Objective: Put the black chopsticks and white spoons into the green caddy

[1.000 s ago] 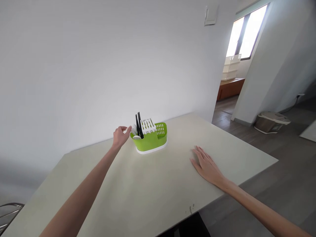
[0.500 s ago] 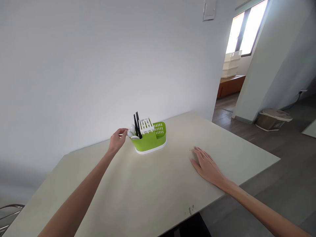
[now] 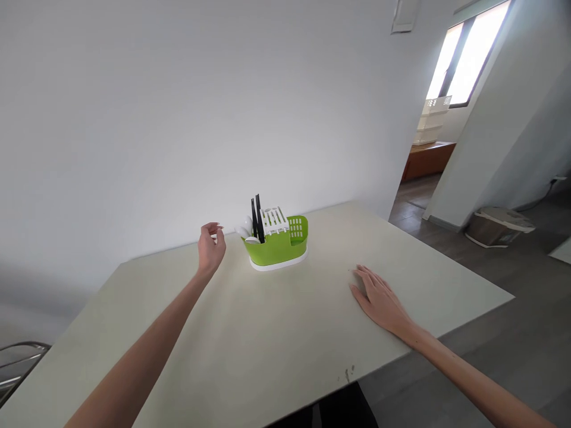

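Observation:
A green utensil holder (image 3: 276,249) with a white base stands on the table (image 3: 267,321), close to the wall. Several white spoons (image 3: 245,228) lean in its left compartment beside black chopsticks (image 3: 257,220) that stand upright. A white slatted rack (image 3: 274,220) covers its middle part. My left hand (image 3: 211,246) is raised just left of the spoons, apart from them, its fingers bent with a gap between thumb and fingertips and nothing held. My right hand (image 3: 379,300) lies flat on the table to the right of the holder, fingers stretched out.
A white wall (image 3: 200,119) rises behind the table. Dark chair rails (image 3: 22,356) show at the lower left. On the floor at the right sits a brown bin-like container (image 3: 497,227) with a light lid. Pale stacked crates (image 3: 432,122) stand by the window.
My left hand has let go of a white spoon and drawn back to the left from the holder. My right hand stays flat on the table. The view has shifted slightly.

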A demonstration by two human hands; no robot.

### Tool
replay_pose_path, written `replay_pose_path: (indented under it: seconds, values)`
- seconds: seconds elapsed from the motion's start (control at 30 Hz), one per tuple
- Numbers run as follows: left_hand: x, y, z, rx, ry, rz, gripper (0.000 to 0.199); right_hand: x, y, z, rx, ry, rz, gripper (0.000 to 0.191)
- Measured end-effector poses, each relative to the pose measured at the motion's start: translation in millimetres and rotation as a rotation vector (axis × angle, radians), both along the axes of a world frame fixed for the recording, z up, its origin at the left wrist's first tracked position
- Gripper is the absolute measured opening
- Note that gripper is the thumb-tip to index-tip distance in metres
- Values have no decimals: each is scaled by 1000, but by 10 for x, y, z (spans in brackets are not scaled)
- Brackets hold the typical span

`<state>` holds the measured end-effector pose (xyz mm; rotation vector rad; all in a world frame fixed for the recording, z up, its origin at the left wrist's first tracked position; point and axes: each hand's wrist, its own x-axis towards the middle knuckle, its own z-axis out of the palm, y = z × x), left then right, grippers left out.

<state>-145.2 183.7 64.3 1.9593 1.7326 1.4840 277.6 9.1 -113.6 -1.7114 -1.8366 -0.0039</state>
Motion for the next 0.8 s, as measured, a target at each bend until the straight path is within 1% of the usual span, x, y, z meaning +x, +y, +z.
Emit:
replay_pose_path:
  seconds: [0.1, 0.17, 0.33, 0.43, 0.5, 0.6, 0.7, 0.8]
  values:
    - [-216, -51, -179, -20, 15, 78, 30, 5, -9, -20, -14, -12, -17, 55]
    - [-405, -142, -325, -53, 35, 103, 28, 6, -15, -25, -22, -10, -14, 54]
    - [-852, -525, -679, -85, 126, 54, 24, 14, -27, -31, -45, -15, -8, 53]
    - [-1025, -710, -821, -162, 116, 26, 24, 24, -34, -49, -61, -24, -16, 52]
    - [-1093, -776, -872, -225, 33, 17, 23, 28, -40, -59, -62, -30, -16, 52]
    - [-1140, -806, -892, -319, -75, 40, 23, 26, -53, -57, -65, -35, -12, 53]
    - [-1146, -804, -883, -384, -85, 76, 25, 21, -65, -41, -78, -38, -21, 54]
    - [-1138, -811, -875, -396, -82, 81, 27, 20, -74, -26, -108, -44, -35, 54]
